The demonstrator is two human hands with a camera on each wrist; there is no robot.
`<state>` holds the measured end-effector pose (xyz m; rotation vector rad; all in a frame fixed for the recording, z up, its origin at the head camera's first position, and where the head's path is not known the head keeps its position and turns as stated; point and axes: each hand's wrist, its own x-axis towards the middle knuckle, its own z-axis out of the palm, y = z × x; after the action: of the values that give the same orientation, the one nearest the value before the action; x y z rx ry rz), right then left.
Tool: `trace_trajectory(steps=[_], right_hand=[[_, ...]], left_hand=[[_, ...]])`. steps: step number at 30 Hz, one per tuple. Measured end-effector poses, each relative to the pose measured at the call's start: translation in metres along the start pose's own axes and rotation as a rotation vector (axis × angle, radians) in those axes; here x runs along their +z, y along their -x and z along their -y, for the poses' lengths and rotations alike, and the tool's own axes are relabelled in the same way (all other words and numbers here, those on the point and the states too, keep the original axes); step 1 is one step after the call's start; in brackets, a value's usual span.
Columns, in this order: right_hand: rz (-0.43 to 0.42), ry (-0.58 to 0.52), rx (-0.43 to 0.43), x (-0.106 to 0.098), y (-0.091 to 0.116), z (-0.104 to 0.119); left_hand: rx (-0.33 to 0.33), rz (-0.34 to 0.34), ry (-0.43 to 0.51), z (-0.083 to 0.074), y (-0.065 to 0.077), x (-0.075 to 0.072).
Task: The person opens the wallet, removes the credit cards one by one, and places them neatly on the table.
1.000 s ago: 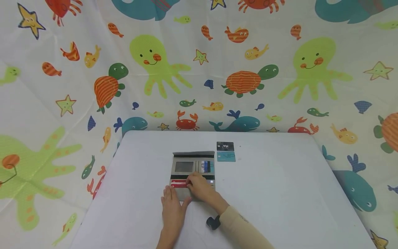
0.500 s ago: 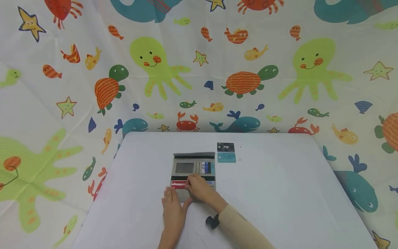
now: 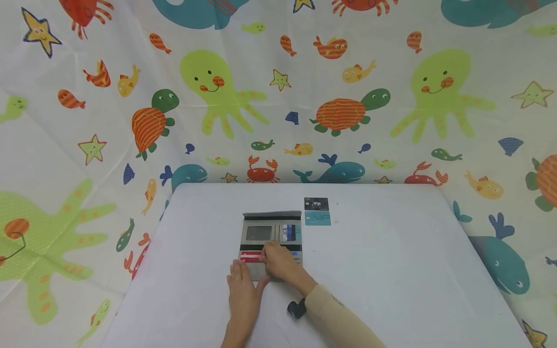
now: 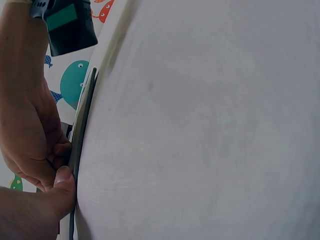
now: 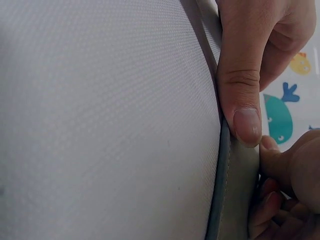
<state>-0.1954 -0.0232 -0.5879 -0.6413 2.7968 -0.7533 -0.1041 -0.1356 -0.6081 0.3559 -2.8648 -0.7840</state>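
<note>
An opened grey wallet (image 3: 263, 273) lies on the white table, with a clear window (image 3: 258, 233) and several upright cards (image 3: 289, 233) in its upper half. A red card (image 3: 250, 256) sits in the lower half's slot. My right hand (image 3: 284, 265) pinches the red card's right part with curled fingers, which partly hide it. My left hand (image 3: 243, 292) rests with straight fingers on the wallet's lower left corner, thumb spread along the near edge. In the right wrist view, the left thumb (image 5: 245, 102) presses the wallet's edge beside the right hand's curled fingers (image 5: 270, 207).
A black card (image 3: 316, 204) and a teal card (image 3: 317, 218) lie one above the other, right of the wallet. A dark wrist camera (image 3: 297, 309) juts from the right wrist. Behind the table (image 3: 391, 270) hangs a sea-animal patterned cloth (image 3: 278, 43).
Both hands stay nearly in place. The right hand's fingers shift very slightly at the red card, and the whole head view drifts a little.
</note>
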Motion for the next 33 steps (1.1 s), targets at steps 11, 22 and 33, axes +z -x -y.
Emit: trace_trajectory(steps=[11, 22, 33], right_hand=[[-0.028, 0.023, 0.006, 0.0029, -0.0032, 0.0015], [0.001, -0.041, 0.031, -0.0006, -0.0046, -0.0013], [-0.013, -0.016, 0.014, 0.001, -0.0049, -0.0023]], left_hand=[[-0.016, 0.012, 0.008, 0.0038, -0.0018, 0.0033], [-0.026, 0.018, -0.004, -0.0004, -0.0025, 0.0019], [-0.034, 0.028, 0.005, -0.0001, -0.0017, 0.001]])
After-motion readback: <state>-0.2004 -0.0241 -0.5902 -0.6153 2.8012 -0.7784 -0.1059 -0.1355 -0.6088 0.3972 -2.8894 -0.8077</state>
